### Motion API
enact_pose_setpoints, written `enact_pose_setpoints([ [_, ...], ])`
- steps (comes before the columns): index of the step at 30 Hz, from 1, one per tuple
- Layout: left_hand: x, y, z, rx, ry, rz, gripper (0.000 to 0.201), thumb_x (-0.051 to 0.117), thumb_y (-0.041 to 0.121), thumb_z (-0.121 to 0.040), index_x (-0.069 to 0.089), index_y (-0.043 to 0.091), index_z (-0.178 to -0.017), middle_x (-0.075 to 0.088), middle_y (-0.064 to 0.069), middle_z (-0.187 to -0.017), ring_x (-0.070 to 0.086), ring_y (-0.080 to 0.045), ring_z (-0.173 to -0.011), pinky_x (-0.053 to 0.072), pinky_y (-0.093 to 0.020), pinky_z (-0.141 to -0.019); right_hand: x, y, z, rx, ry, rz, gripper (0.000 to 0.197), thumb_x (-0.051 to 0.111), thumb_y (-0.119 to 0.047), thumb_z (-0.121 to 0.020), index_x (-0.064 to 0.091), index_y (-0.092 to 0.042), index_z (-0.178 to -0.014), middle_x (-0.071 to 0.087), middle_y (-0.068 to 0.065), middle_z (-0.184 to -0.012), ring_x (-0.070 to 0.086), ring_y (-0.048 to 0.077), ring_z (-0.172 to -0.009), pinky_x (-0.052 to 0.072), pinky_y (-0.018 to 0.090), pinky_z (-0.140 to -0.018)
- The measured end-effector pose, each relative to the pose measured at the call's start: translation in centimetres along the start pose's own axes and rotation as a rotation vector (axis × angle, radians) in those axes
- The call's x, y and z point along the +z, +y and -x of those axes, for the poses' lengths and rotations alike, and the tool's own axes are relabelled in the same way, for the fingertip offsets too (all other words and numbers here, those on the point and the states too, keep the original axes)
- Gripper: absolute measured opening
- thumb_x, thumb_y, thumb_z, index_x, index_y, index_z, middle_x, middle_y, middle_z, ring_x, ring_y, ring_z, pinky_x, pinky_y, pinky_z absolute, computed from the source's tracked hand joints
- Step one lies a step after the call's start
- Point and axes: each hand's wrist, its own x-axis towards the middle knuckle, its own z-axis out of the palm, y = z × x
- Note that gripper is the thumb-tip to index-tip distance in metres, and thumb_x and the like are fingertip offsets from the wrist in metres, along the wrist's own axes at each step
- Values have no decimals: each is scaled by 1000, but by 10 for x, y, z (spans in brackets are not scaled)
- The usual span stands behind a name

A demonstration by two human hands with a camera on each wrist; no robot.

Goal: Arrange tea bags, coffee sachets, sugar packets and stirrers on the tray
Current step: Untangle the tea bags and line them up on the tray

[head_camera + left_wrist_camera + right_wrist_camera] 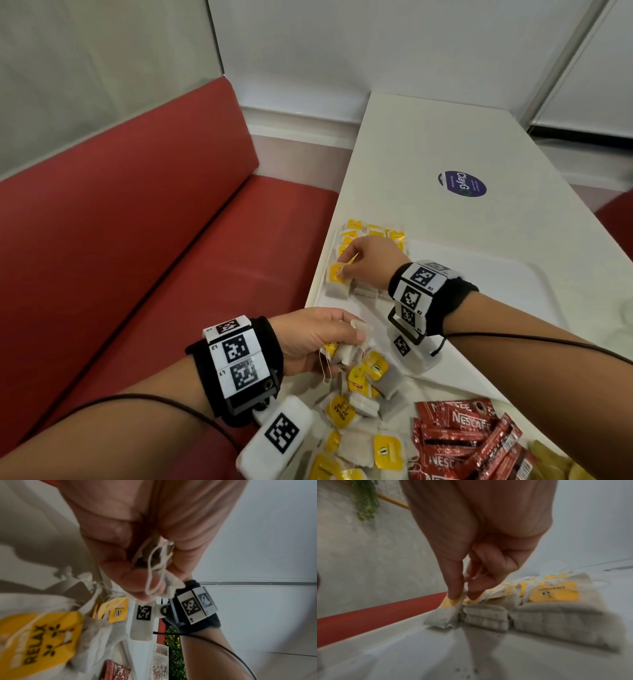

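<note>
The white tray (534, 284) lies on the white table (428, 137), and its 9 o'clock edge carries a row of tea bags (375, 233) with yellow tags, packed side by side. The right hand (368, 262) reaches over this row, thumb and fingertips pinched together on the nearest tea bag (337, 281), whose lower end rests on the tray floor. Toward 6 o'clock from the tray, the left hand (317, 337) hangs above the table, fingers curled tight around a bunch of tea bags (346, 353) with strings dangling. Below it a loose heap of tea bags (363, 411) spreads on the table, and at 5 o'clock lie red coffee sachets (469, 442), just beside the heap.
</note>
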Motion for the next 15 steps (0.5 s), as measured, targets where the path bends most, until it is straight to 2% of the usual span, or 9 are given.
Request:
enact_pose_setpoints([
  [3,3,3,-2,-3,22,46,9,53,11,-92,60,13,-87,61,-9,-73,55,-16,-50,42,-18,-39,-8,4,8,-29,63,-40,20,77,-25,-75,66,-24,-91,57,-6,-76,57,13,-75,47,26,-72],
  [5,5,6,-3,-18,29,102,14,48,12,-92,61,11,-88,61,-13,-78,56,-17,-50,43,-18,-39,-18,4,19,-87,62,-110,14,73,-22,-79,67,-24,-92,57,-4,-76,53,11,-69,43,22,-68],
  [9,7,11,-6,-33,83,270,26,34,6,-87,52,6,-106,57,-20,-91,59,-24,-53,46,-22,-40,-37,8,54,-195,-60,-286,12,71,-16,-83,70,-28,-84,56,1,-74,52,13,-68,48,30,-73],
  [11,10,14,-6,-16,100,317,32,29,3,-86,47,7,-112,57,-21,-94,61,-27,-57,49,-26,-43,-44,12,76,-240,-116,-341,14,72,-13,-82,70,-27,-85,59,-3,-74,54,9,-70,46,22,-70],
  [13,13,16,-4,0,97,325,40,25,3,-85,48,4,-117,59,-21,-94,63,-27,-58,52,-29,-45,-49,16,98,-295,-171,-303,15,76,-15,-78,71,-27,-87,63,-14,-77,57,2,-72,43,11,-67],
  [15,16,17,-2,12,83,335,48,24,4,-85,44,-1,-129,58,-22,-99,64,-29,-58,53,-31,-47,-50,20,115,-351,-187,-200,22,81,-26,-73,72,-32,-92,65,-15,-88,58,0,-84,43,11,-67],
])
